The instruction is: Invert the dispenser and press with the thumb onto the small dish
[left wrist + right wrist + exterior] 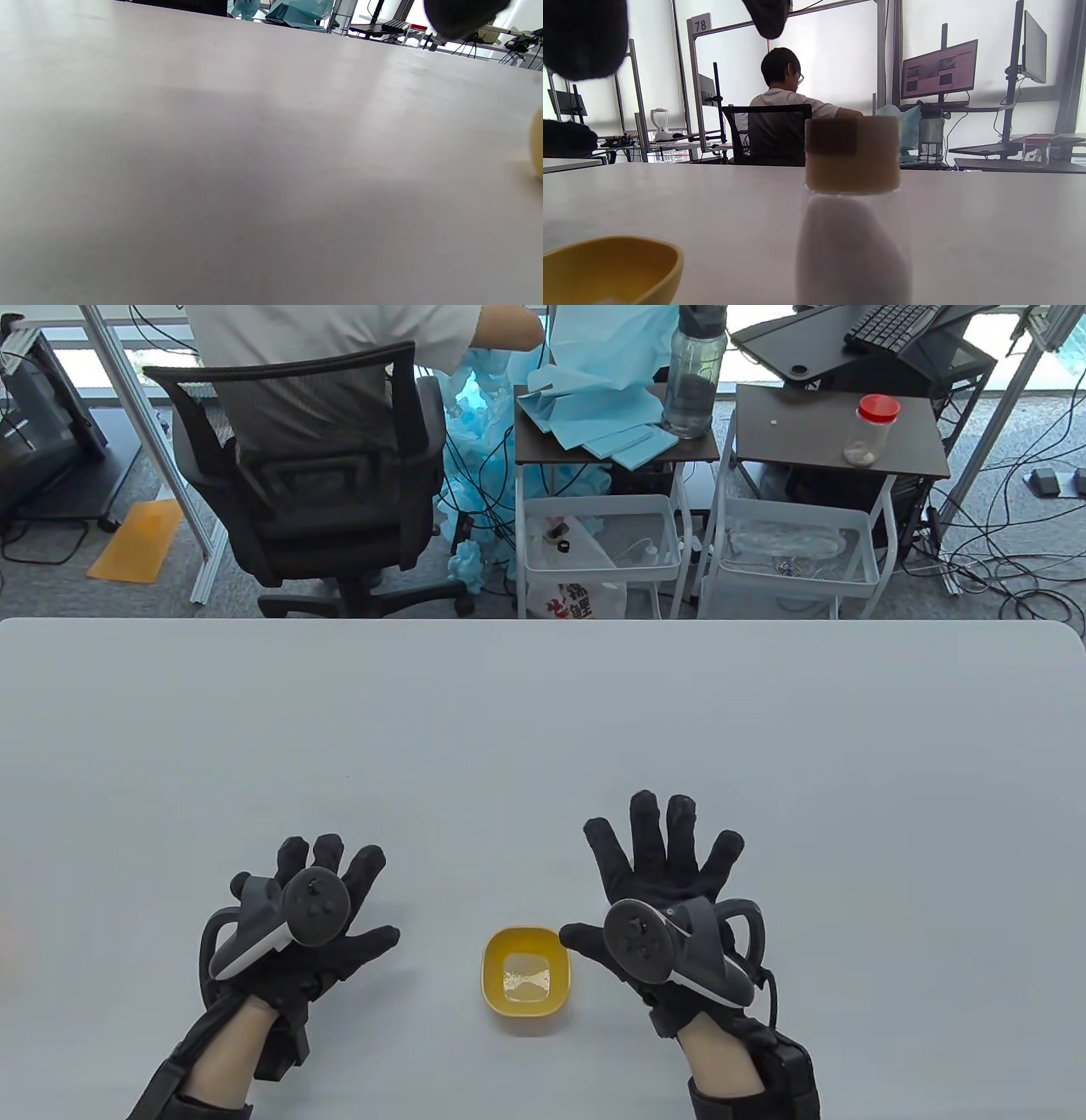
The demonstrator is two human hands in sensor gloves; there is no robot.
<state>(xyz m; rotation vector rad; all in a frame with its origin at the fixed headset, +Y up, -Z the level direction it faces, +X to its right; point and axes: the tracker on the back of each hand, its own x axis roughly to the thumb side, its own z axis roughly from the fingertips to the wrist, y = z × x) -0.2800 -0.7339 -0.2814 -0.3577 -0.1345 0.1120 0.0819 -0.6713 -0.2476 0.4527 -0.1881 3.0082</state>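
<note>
Both the left hand (297, 925) and right hand (670, 899) are hovering spread, holding nothing; the dispenser (852, 203) is standing under the right palm, the small dish (526, 982) beside its thumb, so close around the body, leaving the thumb free.

Glossy yellow plastic dish (526, 982) on a smooth matt table (543, 729); black fabric gloves.

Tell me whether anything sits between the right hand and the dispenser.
Nothing visible does. The dispenser stands upright right under the right hand, whose fingers are spread above it; the yellow dish sits beside it, not between.
</note>
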